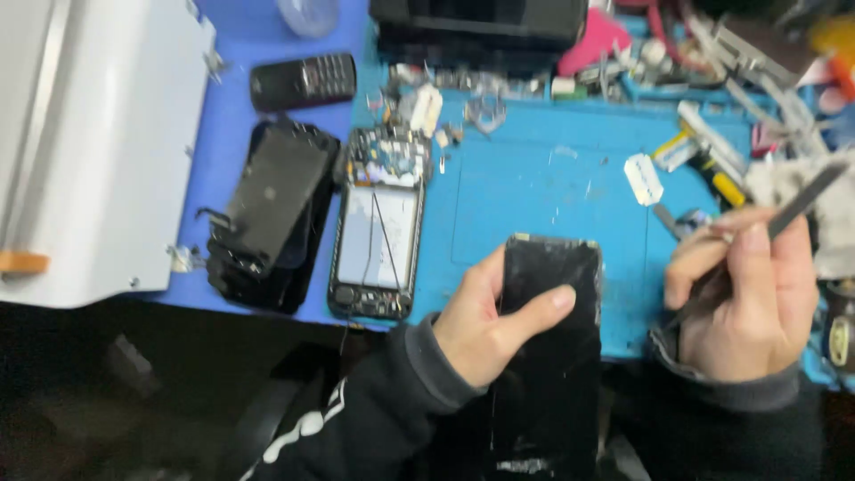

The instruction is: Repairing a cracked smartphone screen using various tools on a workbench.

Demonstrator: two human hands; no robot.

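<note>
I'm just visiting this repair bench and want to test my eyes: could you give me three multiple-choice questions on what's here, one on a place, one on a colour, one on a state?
1. Where does the opened phone with bare insides lie?
A. left of the held phone
B. under the right hand
C. on the white machine

2. What colour is the work mat?
A. green
B. blue
C. grey

3. What is the left hand doing?
A. resting empty
B. pointing
C. holding a dark phone

Answers:
1 A: the opened phone lies left of the dark phone.
2 B: the work mat is blue.
3 C: the left hand grips the dark phone; the right hand holds a thin metal tool.
</note>
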